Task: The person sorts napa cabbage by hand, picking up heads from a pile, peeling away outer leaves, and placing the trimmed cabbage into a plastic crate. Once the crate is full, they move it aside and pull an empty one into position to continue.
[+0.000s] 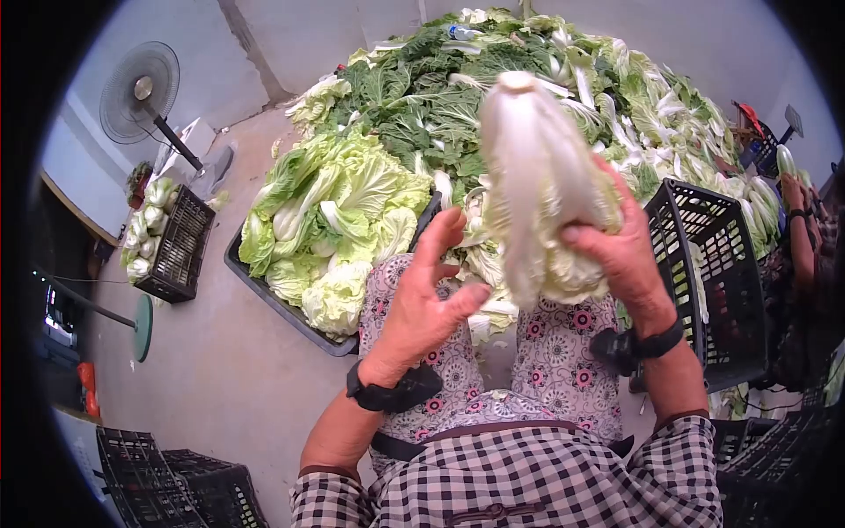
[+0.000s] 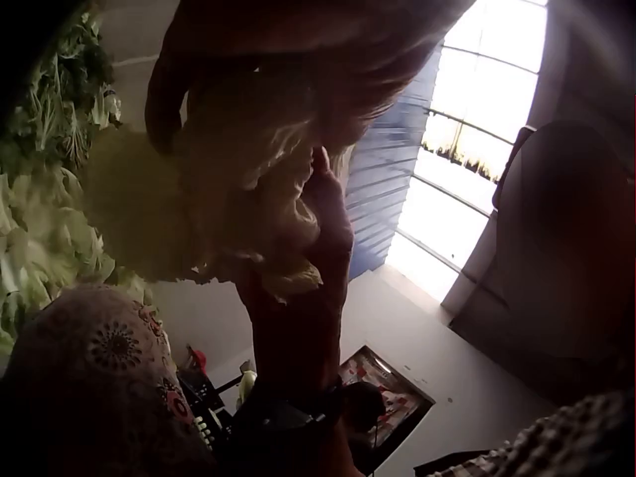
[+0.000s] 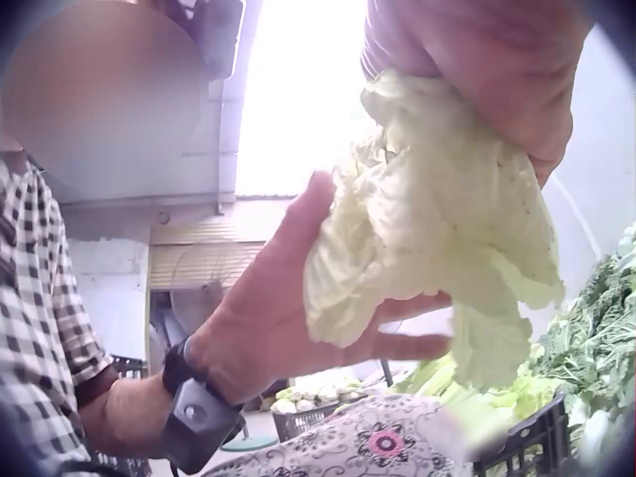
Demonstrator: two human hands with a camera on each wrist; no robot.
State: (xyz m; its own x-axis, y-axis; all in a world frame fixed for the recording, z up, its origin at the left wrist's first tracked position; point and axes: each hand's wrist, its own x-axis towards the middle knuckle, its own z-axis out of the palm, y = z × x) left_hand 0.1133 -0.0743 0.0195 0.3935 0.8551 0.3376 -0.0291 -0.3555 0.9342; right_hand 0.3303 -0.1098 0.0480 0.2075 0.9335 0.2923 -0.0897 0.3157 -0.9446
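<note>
A pale napa cabbage (image 1: 537,194) stands root end up over the lap, its leafy end down, gripped at its right side by my right hand (image 1: 625,251). In the right wrist view the right hand (image 3: 497,70) holds the same cabbage (image 3: 427,199) from above. My left hand (image 1: 418,295) is beside it on the left, fingers spread and holding nothing in the head view. The left wrist view is dark, with a hand (image 2: 308,60) over the cabbage's ragged leaves (image 2: 229,189).
A large heap of green leaves (image 1: 396,92) lies ahead. At left front, a black tray (image 1: 286,312) holds loose leaves; farther left stands a crate (image 1: 180,255) of cabbages near a fan (image 1: 141,88). A black crate (image 1: 731,290) stands right, with another person's arm (image 1: 799,238) beyond.
</note>
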